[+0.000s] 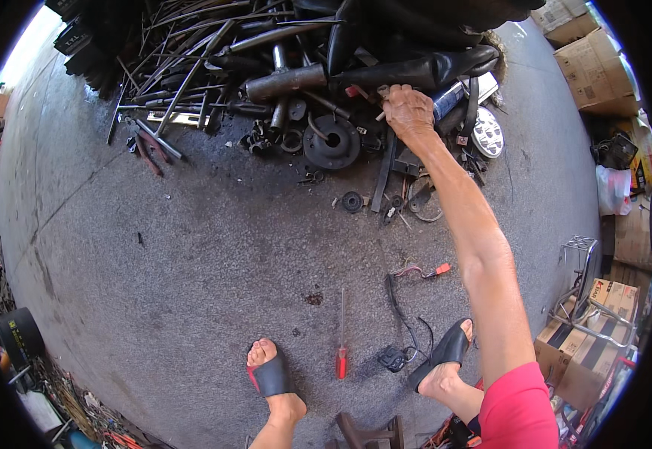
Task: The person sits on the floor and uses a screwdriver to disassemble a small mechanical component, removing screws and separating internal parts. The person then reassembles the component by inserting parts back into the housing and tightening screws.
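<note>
My right hand (409,112) reaches to the far side, into a heap of tools and parts. Its fingers curl downward at the heap's edge, and what they hold is hidden beneath them. Close by lie a black rubber tube (423,71), a blue can (448,101) and a flat dark metal bar (384,172). To the hand's left rest a round black metal part (332,144) with a hole in it and a heavy hammer (285,82). A white round lamp (488,133) is on the right. My left hand is out of view.
A red-handled screwdriver (341,363) lies between my sandalled feet. Beside it a black switch (393,358) trails a cable with an orange connector (443,269). Pliers (150,150) sit far left. Cardboard boxes (591,329) and a metal rack (584,262) stand on the right.
</note>
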{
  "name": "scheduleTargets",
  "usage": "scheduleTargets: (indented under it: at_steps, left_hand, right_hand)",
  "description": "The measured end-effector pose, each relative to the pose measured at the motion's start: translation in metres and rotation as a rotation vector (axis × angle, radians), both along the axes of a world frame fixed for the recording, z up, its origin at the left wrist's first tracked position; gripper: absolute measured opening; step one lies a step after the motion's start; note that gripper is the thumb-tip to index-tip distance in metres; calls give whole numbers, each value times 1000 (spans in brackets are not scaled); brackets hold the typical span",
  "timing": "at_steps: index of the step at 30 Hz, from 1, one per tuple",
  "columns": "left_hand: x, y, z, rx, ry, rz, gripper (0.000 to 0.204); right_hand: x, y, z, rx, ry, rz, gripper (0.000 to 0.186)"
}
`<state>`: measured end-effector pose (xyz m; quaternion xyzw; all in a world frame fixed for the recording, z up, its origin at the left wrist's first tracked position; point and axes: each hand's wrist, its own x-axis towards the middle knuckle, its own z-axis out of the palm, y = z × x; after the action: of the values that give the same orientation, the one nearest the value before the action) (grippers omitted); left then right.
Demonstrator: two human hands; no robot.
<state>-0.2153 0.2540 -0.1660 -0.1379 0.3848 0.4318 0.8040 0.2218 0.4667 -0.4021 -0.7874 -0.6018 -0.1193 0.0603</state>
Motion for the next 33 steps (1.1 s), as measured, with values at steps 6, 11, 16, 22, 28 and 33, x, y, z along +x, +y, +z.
scheduleTargets:
  at_steps: [6, 11, 16, 22, 28, 33]
  left_hand:
    - [6, -17, 15, 20, -21, -22, 53]
    - [-3, -52, 63, 64, -17, -35, 56]
    - [-18, -98, 131, 93, 53, -61, 58]
    - [-20, -139, 158, 135, 195, -290, 57]
    - [5, -157, 134, 236, 345, -629, 28]
    - [-8, -190, 59, 268, 487, -855, 28]
  right_hand:
    - [-31, -51, 114, 191, 421, -41, 36]
    - [-75, -147, 238, 69, 1626, -120, 29]
    - [-119, -268, 348, 35, 2096, -85, 22]
    - [-155, -392, 433, 153, 2204, -56, 21]
    - [-157, -468, 419, 399, 2262, 159, 22]
    - [-151, -500, 424, 440, 2177, 314, 42]
